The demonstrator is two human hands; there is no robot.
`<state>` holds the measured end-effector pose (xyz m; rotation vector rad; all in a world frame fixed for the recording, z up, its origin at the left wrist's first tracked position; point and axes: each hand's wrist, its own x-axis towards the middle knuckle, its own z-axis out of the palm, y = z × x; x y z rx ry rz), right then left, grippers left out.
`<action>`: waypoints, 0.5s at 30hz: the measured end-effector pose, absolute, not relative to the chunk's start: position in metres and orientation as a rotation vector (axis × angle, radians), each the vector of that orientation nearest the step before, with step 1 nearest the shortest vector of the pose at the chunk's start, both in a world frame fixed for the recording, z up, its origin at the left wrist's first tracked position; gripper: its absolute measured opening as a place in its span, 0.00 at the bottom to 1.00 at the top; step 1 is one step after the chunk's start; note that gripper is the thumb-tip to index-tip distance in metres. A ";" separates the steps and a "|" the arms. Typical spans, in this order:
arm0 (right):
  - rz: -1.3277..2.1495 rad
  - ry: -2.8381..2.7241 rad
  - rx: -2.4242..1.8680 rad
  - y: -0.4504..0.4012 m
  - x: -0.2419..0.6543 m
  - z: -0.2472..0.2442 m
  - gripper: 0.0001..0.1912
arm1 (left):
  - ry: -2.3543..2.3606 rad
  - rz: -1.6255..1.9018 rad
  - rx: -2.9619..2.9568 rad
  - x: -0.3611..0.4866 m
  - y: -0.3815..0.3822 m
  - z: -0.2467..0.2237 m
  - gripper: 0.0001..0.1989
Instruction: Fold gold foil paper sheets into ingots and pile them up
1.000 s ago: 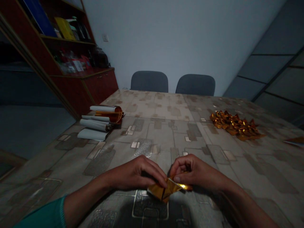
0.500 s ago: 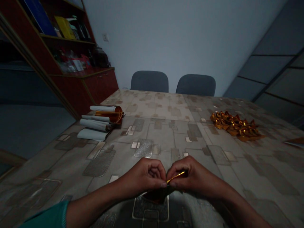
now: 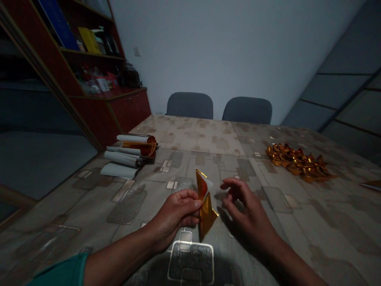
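A partly folded sheet of gold foil paper (image 3: 206, 214) stands on end above the table, its pale inner side showing near the top. My left hand (image 3: 181, 208) pinches it along its left edge between thumb and fingers. To the right of the paper, my right hand (image 3: 245, 202) is apart from it, fingers curved and spread with nothing between them. Farther off at the right lies a cluster of folded gold foil pieces (image 3: 300, 162). On the left side rest curled sheets of foil paper (image 3: 122, 171) with white backs.
A patterned cloth covers the table (image 3: 184, 137). Two grey chairs (image 3: 189, 105) stand at its far side by the wall. A red-brown cabinet (image 3: 131, 109) with loaded shelves is at the left. Part of another gold sheet (image 3: 371, 185) lies near the right edge.
Both hands were pinching the gold paper together, low and close. Now my right hand has let go and moved right, while my left hand holds the paper turned upright. The view has shifted slightly.
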<state>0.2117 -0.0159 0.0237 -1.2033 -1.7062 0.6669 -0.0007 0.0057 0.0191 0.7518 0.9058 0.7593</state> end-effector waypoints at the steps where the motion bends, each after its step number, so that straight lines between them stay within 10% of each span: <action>1: 0.653 -1.844 -1.120 -0.017 0.210 0.024 0.18 | 0.881 0.780 0.683 0.000 0.005 0.019 0.14; 15: 0.793 -2.190 -0.901 -0.018 0.210 0.034 0.07 | 0.812 0.738 0.747 0.001 -0.004 0.019 0.14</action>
